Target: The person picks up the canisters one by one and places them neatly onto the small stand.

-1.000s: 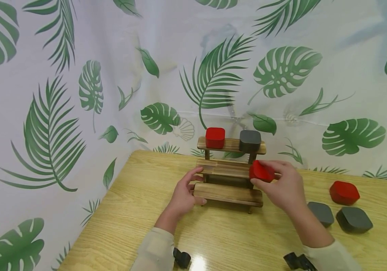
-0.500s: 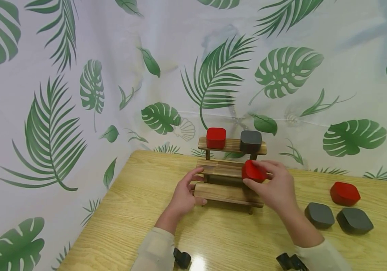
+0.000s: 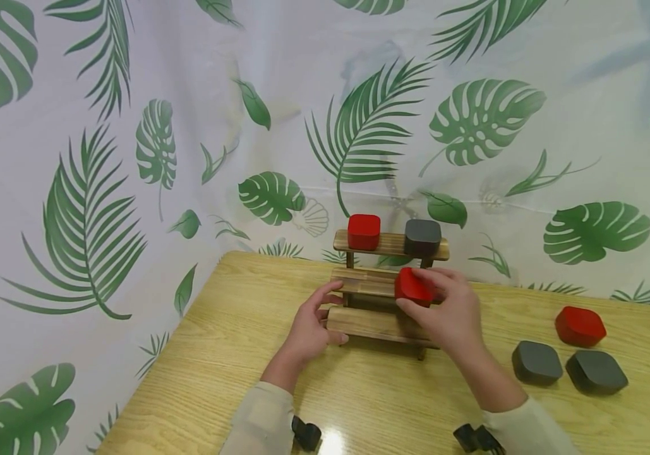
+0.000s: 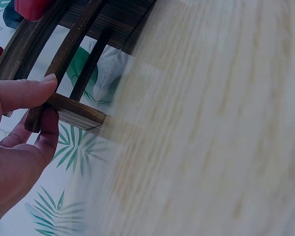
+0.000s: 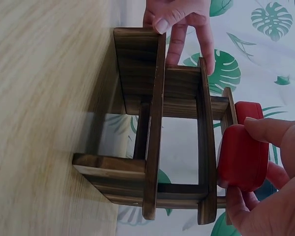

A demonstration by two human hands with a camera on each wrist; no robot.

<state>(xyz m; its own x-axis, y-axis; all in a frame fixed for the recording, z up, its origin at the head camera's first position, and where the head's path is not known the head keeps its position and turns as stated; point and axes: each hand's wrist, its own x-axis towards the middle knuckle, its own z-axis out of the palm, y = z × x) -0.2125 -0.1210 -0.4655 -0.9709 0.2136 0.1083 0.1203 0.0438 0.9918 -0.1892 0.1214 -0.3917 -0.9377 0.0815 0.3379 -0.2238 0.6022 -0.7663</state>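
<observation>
A three-tier wooden stand sits on the table. Its top shelf carries a red block and a dark grey block. My right hand grips another red block just above the middle shelf, right of centre. In the right wrist view that red block sits between my thumb and fingers, against the shelf edges of the stand. My left hand pinches the left end of the stand. The left wrist view shows that hand with thumb and finger clamping a wooden slat.
On the table to the right lie a loose red block and two dark grey blocks. A leaf-print cloth hangs behind and to the left. The wooden table stretches toward me.
My right hand has carried the red block leftward along the middle shelf. The left hand and the stand have stayed put.
</observation>
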